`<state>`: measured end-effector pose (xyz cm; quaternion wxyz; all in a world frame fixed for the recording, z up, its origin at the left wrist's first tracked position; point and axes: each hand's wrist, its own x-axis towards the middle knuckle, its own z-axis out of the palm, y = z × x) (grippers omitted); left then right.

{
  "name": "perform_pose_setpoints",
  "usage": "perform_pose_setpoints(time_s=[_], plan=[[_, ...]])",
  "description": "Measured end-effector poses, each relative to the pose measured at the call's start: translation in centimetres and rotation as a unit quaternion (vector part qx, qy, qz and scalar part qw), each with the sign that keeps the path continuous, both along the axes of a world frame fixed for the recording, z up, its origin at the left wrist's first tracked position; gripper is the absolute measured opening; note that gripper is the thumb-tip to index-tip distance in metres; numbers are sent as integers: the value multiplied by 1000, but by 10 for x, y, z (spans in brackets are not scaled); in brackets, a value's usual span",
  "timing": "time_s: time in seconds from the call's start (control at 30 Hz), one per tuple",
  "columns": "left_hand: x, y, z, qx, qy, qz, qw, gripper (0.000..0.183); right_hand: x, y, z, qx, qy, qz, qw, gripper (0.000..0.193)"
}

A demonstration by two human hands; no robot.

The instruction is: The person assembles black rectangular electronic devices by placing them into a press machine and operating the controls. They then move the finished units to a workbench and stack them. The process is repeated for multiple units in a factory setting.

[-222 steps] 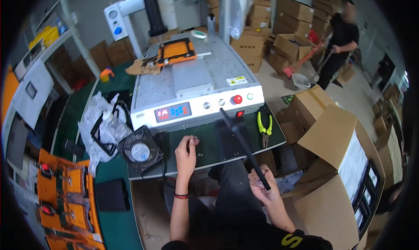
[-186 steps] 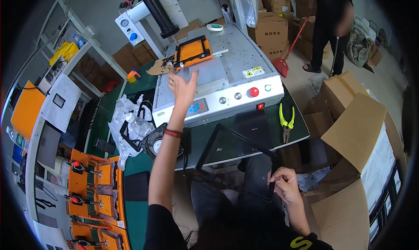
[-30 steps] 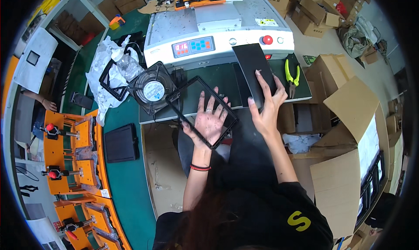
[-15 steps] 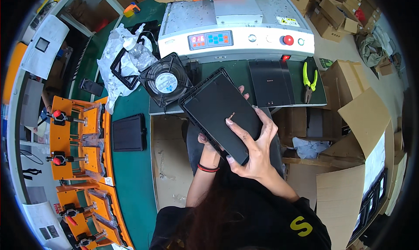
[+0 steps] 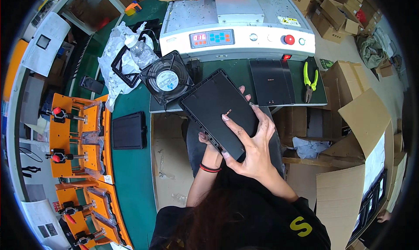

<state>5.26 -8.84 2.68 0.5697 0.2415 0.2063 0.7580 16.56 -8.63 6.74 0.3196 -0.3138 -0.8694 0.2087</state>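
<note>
A flat black panel [image 5: 214, 102] lies over a black plastic frame [image 5: 188, 107] with a clipped rim, both tilted above my lap. My left hand [image 5: 211, 153] holds the frame from beneath: its thumb is at the near left edge and its fingertips show past the far right edge. My right hand [image 5: 255, 147] is on the panel, index finger on its face, thumb at the bottom corner and other fingers along the right edge. The underside and left palm are hidden. A similar black panel [image 5: 271, 82] lies on the bench, just beyond my hands.
A black fan [image 5: 158, 90] stands left of the frame, beside a crumpled plastic bag [image 5: 114, 58]. Green-handled pliers [image 5: 309, 82] lie right; a white machine [image 5: 244, 42] stands behind. Orange clamp fixtures [image 5: 94, 158] and a black tray-like part [image 5: 129, 131] are left, an open carton [image 5: 340, 197] right.
The panel has shifted up and left over the frame and now lines up with its rim more closely. My right hand moved slightly up-left with it; my left hand still holds the frame.
</note>
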Motion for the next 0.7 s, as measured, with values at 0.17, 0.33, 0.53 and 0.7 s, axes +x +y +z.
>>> perform_pose_setpoints(time_s=[0.17,0.33,0.53,0.7], plan=[[11,3,-14,74,-158,-13,985,122,5,-1,19,15,-56,-10,998,69],[5,-4,-4,121,-199,-64,970,125,24,17,10,-100,96,-55,989,77],[-35,-51,19,-211,192,149,947,62,4,28,-10,-481,219,132,839,38],[-47,-92,30,-248,263,335,870,40,-46,21,-14,-470,201,223,830,40]])
